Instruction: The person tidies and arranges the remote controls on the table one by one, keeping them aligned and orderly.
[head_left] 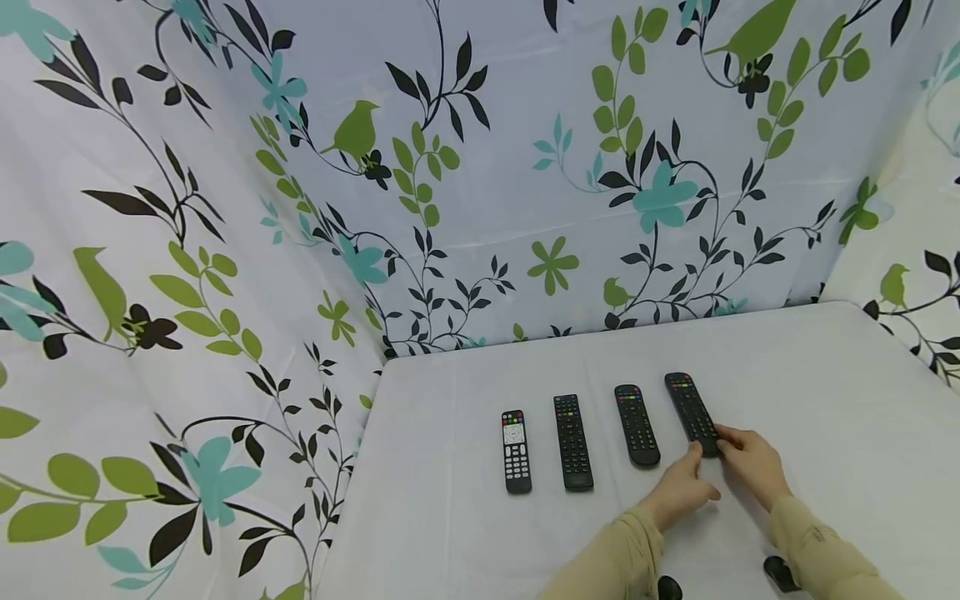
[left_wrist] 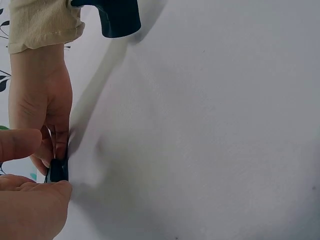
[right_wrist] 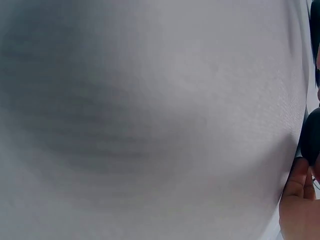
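Both hands meet at the near end of the rightmost remote (head_left: 692,413), left hand (head_left: 681,487) and right hand (head_left: 752,465) pinching it with narrow fingers as it lies mid-worktop (head_left: 825,375), three more remotes (head_left: 573,442) lined up leftward.

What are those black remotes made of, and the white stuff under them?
The remote that both hands touch looks like matte black plastic, with little coloured, probably rubbery buttons; so do the other three. The table cover looks like thin white cloth: the left wrist view shows a fine weave and soft creases.
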